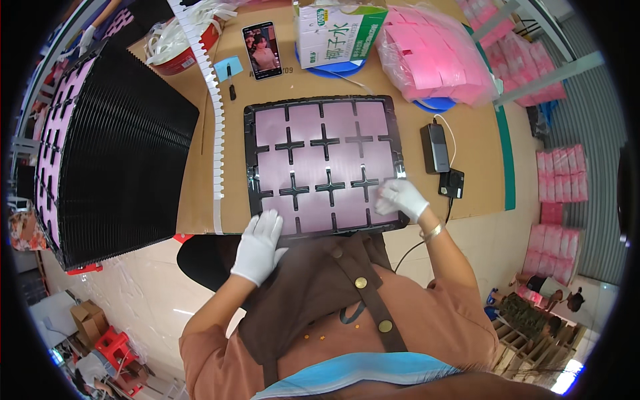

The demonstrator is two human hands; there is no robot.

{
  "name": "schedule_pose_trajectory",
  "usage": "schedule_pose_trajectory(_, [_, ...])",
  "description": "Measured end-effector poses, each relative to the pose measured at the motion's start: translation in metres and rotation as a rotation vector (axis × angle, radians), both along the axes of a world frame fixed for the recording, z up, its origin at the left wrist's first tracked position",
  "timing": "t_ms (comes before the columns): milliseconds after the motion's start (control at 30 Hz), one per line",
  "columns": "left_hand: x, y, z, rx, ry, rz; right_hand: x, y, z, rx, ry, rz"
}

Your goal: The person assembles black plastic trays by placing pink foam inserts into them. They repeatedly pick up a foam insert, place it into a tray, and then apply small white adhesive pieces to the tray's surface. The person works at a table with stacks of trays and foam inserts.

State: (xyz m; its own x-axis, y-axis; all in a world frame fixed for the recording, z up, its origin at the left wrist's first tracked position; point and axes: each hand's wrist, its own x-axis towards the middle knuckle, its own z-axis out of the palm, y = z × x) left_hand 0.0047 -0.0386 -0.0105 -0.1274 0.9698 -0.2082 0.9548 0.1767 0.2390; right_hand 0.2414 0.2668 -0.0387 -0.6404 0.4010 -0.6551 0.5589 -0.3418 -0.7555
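A black plastic tray [251, 180] lies flat on the table in front of me. Rows of flat pink-lilac pieces [309, 161] fill its compartments, with black cross-shaped dividers between them. My left hand [260, 245], in a white glove, rests at the tray's near left corner with its fingers stretched out. Over the near right pieces is my right hand [403, 200], also gloved in white. Its fingers are curled together and slightly blurred, and whatever they may hold is hidden.
A tall stack of black trays [127, 153] stands at the left beside a white notched strip [217, 133]. Farther back are a phone [263, 51], a screwdriver [231, 83], a carton [339, 37] and bagged pink pieces [433, 63]. A black power adapter [436, 149] lies on the right.
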Motion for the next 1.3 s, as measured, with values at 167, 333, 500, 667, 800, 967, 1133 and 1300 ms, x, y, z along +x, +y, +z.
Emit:
schedule_pose_trajectory(167, [-0.019,-0.016,0.0,0.156,-0.149,0.188,0.01,-0.002,0.022,0.698,-0.354,-0.118])
schedule_pose_trajectory(333, [-0.022,-0.002,-0.038,0.394,-0.421,0.87,0.026,0.005,-0.038,1.037,-0.207,-0.267])
schedule_pose_trajectory(500, [-0.009,0.01,-0.031,0.411,-0.399,0.972,0.025,-0.005,-0.024,1.202,-0.149,-0.327])
schedule_pose_trajectory(667, [-0.005,-0.03,0.037,0.815,-0.896,0.92,0.026,-0.005,0.016,0.758,0.192,-0.571])
schedule_pose_trajectory(800, [-0.05,-0.088,0.144,1.181,-0.247,1.172,-0.054,-0.032,0.087,0.586,0.654,-0.347])
schedule_pose_trajectory(967, [-0.139,-0.141,0.262,1.479,-0.569,1.103,-0.156,-0.048,0.042,0.29,0.436,0.108])
schedule_pose_trajectory(1133, [-0.226,-0.233,0.253,1.374,-0.69,1.403,-0.235,-0.085,-0.017,-0.058,0.549,0.201])
schedule_pose_trajectory(1300, [-0.223,-0.206,0.216,1.438,-0.798,1.587,-0.3,-0.101,-0.023,-0.066,0.49,0.114])
